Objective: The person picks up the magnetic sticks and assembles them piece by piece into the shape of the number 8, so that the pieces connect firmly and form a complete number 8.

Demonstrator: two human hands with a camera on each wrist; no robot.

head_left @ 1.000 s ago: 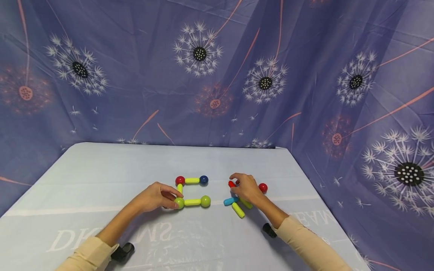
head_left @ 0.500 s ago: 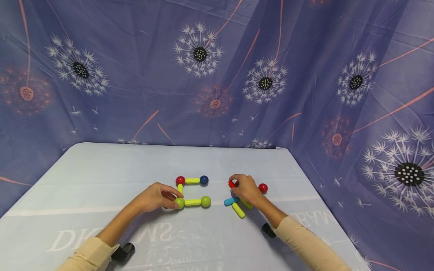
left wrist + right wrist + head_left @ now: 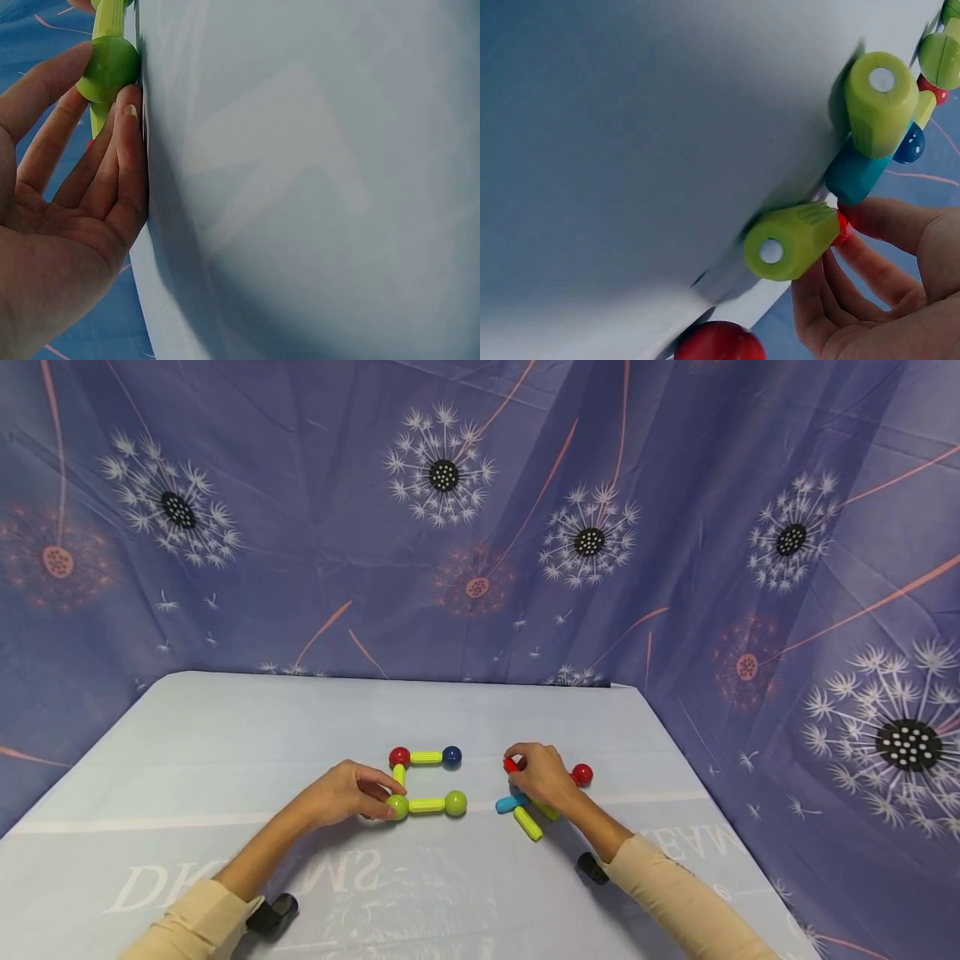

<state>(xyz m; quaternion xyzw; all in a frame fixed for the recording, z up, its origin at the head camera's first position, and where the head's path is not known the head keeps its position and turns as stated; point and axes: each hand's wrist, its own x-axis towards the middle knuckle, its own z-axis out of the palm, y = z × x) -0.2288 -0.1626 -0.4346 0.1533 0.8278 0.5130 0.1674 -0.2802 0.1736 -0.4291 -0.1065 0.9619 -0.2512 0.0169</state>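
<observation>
We're closely pinching a green ball [image 3: 111, 69] in our left hand [image 3: 347, 795], a red stick [image 3: 511, 766] in our right hand [image 3: 543, 773] — likely light, stiff, best held mid-length

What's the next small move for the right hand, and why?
Probably lift the red rod toward the gap between the blue ball and the rightmost green ball: the right hand pinches it, while the left hand holds the corner ball.

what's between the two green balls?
Head view: one yellow-green rod lies between the green ball pinched by the left hand and the other green ball, apparently touching both.
</observation>
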